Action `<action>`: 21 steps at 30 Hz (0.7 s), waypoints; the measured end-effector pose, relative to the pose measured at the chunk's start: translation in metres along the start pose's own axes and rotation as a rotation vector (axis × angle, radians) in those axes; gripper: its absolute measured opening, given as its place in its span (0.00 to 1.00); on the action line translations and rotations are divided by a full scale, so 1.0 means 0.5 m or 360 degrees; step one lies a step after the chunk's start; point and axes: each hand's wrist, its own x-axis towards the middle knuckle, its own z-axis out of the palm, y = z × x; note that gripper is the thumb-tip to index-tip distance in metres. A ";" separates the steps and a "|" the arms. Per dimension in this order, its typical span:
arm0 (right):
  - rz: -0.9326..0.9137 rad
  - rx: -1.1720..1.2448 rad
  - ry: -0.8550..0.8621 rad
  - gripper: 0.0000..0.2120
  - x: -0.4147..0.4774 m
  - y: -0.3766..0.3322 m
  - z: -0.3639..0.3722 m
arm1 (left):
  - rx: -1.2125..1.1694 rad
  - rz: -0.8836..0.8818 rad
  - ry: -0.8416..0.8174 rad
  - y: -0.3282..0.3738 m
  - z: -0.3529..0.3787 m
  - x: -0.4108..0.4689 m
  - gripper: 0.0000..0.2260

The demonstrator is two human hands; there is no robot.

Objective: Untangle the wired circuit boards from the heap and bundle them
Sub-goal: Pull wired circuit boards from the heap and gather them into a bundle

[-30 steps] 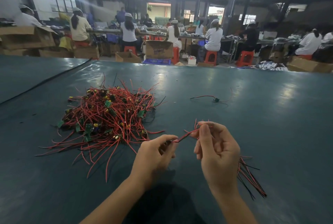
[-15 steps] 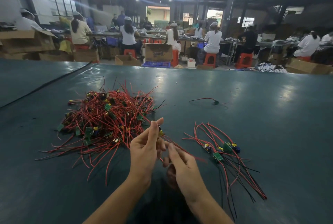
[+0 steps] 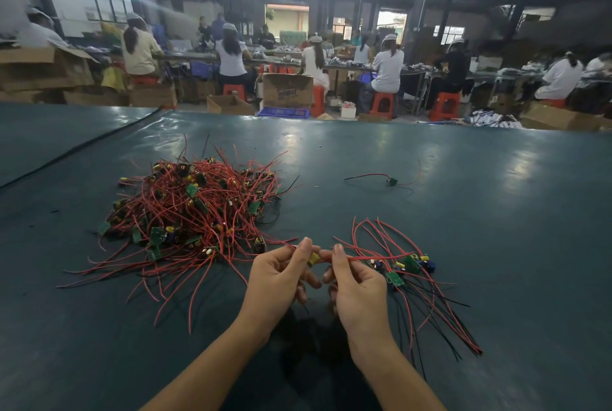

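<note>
A heap of small green circuit boards with tangled red and black wires (image 3: 192, 212) lies on the dark green table, left of centre. My left hand (image 3: 281, 278) pinches one wired board with a yellow part (image 3: 313, 259) just right of the heap. My right hand (image 3: 356, 281) pinches the red wire (image 3: 374, 256) of that same piece, close beside the left hand. A small sorted bundle of wired boards (image 3: 410, 268) lies to the right of my right hand, wires fanned toward the near edge.
A single wired board (image 3: 391, 181) lies alone farther back on the table (image 3: 496, 212). Beyond the far table edge are cardboard boxes (image 3: 287, 90), orange stools and several seated people at workbenches.
A second ago my right hand held the bundle up; it then laid it on the table at the right. Both hands now hold one wired piece and have drawn it slightly right of the heap.
</note>
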 end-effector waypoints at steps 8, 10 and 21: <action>0.0037 0.0036 0.0072 0.15 0.005 0.000 0.000 | 0.0094 -0.0101 -0.0241 -0.001 0.009 -0.008 0.17; 0.0031 0.0005 0.0049 0.16 0.004 0.004 0.004 | 0.0149 -0.0095 -0.0254 -0.003 0.012 -0.011 0.19; 0.0269 0.0193 0.0050 0.13 0.024 0.001 -0.010 | 0.0132 -0.0128 -0.0053 -0.014 0.007 -0.001 0.21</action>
